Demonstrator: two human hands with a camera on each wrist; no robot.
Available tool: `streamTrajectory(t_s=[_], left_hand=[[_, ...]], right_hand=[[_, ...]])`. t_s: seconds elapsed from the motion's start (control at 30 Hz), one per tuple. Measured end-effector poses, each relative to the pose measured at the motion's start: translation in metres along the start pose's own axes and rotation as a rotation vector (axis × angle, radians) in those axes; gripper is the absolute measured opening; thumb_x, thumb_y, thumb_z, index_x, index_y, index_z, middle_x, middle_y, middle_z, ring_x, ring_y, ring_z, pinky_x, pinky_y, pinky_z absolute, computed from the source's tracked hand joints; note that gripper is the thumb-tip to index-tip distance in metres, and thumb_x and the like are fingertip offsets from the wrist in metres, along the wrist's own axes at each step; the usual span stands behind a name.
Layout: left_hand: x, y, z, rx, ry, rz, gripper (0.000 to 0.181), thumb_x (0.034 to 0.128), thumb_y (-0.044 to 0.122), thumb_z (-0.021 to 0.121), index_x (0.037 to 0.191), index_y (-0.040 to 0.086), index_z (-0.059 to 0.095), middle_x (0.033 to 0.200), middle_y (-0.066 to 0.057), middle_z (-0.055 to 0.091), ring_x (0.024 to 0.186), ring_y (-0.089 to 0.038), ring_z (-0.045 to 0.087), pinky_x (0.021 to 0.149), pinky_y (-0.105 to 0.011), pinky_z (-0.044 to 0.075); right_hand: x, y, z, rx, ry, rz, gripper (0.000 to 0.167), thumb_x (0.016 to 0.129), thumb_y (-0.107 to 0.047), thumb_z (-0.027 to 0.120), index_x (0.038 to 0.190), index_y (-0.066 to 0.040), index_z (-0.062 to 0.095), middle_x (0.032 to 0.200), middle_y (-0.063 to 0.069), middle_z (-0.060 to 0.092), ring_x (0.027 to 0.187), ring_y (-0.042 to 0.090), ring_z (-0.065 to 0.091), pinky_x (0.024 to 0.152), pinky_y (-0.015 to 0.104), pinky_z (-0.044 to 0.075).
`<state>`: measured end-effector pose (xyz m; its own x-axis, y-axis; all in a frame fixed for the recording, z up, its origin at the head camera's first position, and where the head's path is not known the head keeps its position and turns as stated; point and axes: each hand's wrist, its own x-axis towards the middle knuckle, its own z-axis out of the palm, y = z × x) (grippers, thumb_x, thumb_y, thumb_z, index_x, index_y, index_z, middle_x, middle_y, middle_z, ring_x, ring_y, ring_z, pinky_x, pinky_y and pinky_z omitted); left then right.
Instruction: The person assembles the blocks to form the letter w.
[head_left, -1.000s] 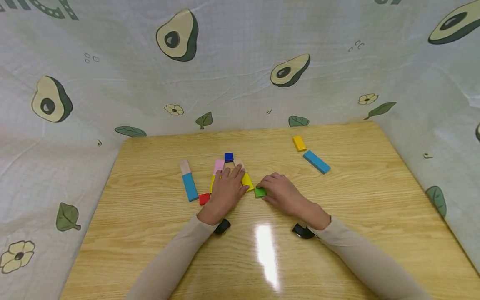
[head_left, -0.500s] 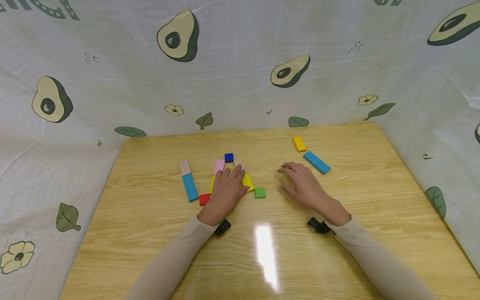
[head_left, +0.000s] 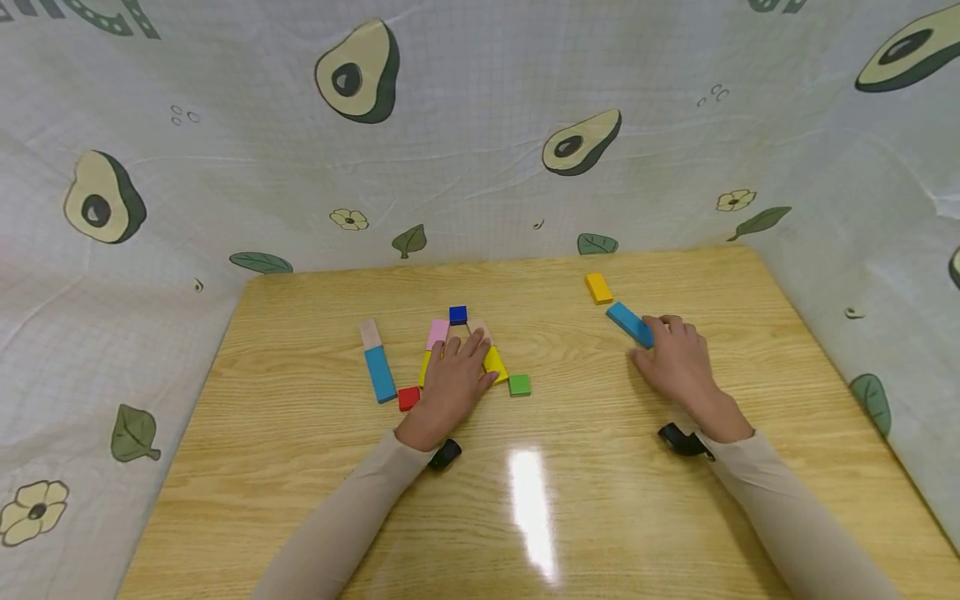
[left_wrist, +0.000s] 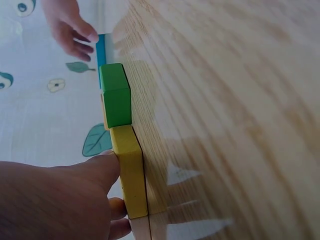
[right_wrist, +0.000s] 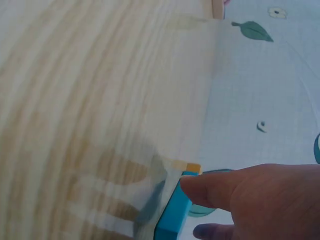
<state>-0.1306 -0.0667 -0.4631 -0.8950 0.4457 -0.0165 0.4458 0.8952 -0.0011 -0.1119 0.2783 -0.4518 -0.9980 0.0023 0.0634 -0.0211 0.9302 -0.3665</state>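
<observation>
My left hand (head_left: pixel 450 379) rests spread over yellow and pale wooden blocks in the head view. In the left wrist view its thumb touches a yellow block (left_wrist: pixel 131 172), which stands against a green block (left_wrist: pixel 116 95). My right hand (head_left: pixel 681 367) is at the near end of a long blue block (head_left: pixel 628 322). Thumb and fingers lie on either side of that end, loosely bent, and part of the block is hidden. The right wrist view has the thumb over the blue block (right_wrist: pixel 175 212); whether it touches cannot be told.
An orange block (head_left: pixel 598 288) lies just behind the long blue one. Around the left hand are a pink block (head_left: pixel 438 333), a dark blue cube (head_left: pixel 458 315) and a red block (head_left: pixel 408 398). Farther left, another blue block (head_left: pixel 380 374) meets a pale one (head_left: pixel 370 333).
My right hand has let go of the green block and moved right to the long blue block. The green block stays beside the yellow one. My left hand has not moved.
</observation>
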Motion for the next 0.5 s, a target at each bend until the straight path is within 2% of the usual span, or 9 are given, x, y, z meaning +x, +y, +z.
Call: streamTrajectory(t_s=[0.23,0.4,0.5], left_hand=[[-0.001,0.0,-0.001,-0.005,0.003,0.003,0.061,0.107,0.05,0.058,0.158,0.017,0.052,0.166,-0.003,0.044,0.135,-0.03,0.052,0.11,-0.047,0.038],[0.0,0.0,-0.001,-0.008,0.005,0.006,0.061,0.1073,0.049,0.058,0.158,0.017,0.052,0.166,-0.003,0.044,0.136,-0.03,0.052,0.111,-0.047,0.038],[0.0,0.0,-0.001,-0.004,0.007,0.008,0.061,0.1074,0.049,0.058,0.159,0.017,0.052,0.166,-0.003,0.044,0.136,-0.031,0.052,0.111,-0.048,0.038]], right_hand=[[-0.001,0.003,0.005,-0.037,-0.005,0.005,0.062,0.099,-0.02,0.071,0.147,0.012,0.051,0.132,0.042,0.055,0.118,0.061,0.052,0.098,0.074,0.04],[-0.001,-0.005,0.005,-0.006,-0.031,-0.019,0.066,0.094,-0.018,0.077,0.147,0.012,0.052,0.122,0.038,0.063,0.112,0.058,0.056,0.093,0.07,0.043],[-0.001,-0.01,0.003,0.011,-0.034,-0.042,0.066,0.093,-0.015,0.079,0.147,0.012,0.052,0.124,0.036,0.062,0.113,0.057,0.056,0.093,0.07,0.044]])
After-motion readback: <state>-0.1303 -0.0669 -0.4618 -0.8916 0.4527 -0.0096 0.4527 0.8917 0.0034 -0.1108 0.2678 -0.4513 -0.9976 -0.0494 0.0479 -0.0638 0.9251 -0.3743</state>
